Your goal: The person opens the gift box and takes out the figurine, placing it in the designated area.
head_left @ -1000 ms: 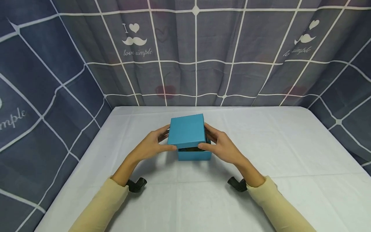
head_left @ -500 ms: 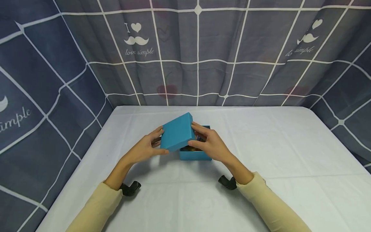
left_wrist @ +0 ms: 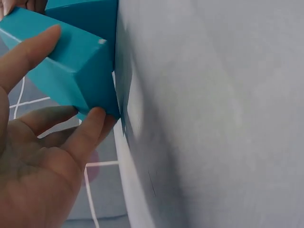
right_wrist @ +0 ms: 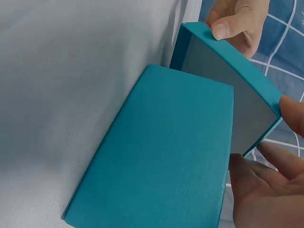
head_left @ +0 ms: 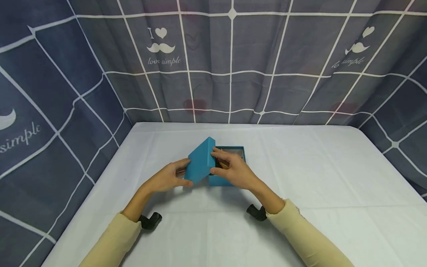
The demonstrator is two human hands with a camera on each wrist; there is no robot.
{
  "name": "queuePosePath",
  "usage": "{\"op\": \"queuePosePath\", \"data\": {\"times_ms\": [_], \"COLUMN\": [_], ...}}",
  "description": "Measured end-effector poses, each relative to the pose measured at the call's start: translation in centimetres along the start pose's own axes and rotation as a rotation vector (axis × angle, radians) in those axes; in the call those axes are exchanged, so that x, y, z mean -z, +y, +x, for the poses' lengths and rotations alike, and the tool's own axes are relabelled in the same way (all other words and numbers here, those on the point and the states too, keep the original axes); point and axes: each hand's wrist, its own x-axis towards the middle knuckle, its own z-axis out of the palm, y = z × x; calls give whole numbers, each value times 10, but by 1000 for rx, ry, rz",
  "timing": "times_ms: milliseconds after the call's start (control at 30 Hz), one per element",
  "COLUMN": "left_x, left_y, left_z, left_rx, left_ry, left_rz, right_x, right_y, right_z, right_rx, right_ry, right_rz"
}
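A blue box lid (head_left: 200,160), tilted steeply with its left side low, is held between both hands. My left hand (head_left: 166,177) grips its left side, thumb on the near edge and fingers at the far corner. My right hand (head_left: 238,171) pinches the right side, above the blue box base (head_left: 221,181) on the table. In the right wrist view the lid's grey inside (right_wrist: 223,90) faces the base's plain outer wall (right_wrist: 161,147). Some brownish contents show in the base, mostly hidden behind my right hand. The left wrist view shows the lid's corner (left_wrist: 78,71) between my fingers.
A white cloth covers the table (head_left: 300,167). Dark blue-grey curtains (head_left: 253,44) with white grid lines stand behind it and at both sides. A black wrist mount (head_left: 151,221) sticks out below my left wrist, and another mount (head_left: 257,212) below my right.
Both hands have lifted the lid off the base and carried it left, tipping it from nearly flat to steep. The base's inside has come into view; the base has stayed on the table.
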Motion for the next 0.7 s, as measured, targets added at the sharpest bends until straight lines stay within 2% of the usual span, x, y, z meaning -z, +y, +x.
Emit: {"op": "queuePosePath", "data": {"times_ms": [267, 400, 533, 700], "left_x": [1, 1, 1, 0], "left_y": [0, 3, 8, 17], "left_z": [1, 1, 3, 3], "left_rx": [17, 23, 25, 70], "left_ry": [6, 16, 11, 34], "left_rz": [33, 32, -14, -24], "right_x": [-3, -7, -11, -12], "right_y": [-3, -5, -8, -10], "right_z": [2, 5, 8, 9], "right_rx": [3, -2, -8, 12], "right_ry": [-17, 36, 91, 73], "right_rz": [-9, -18, -21, 12]}}
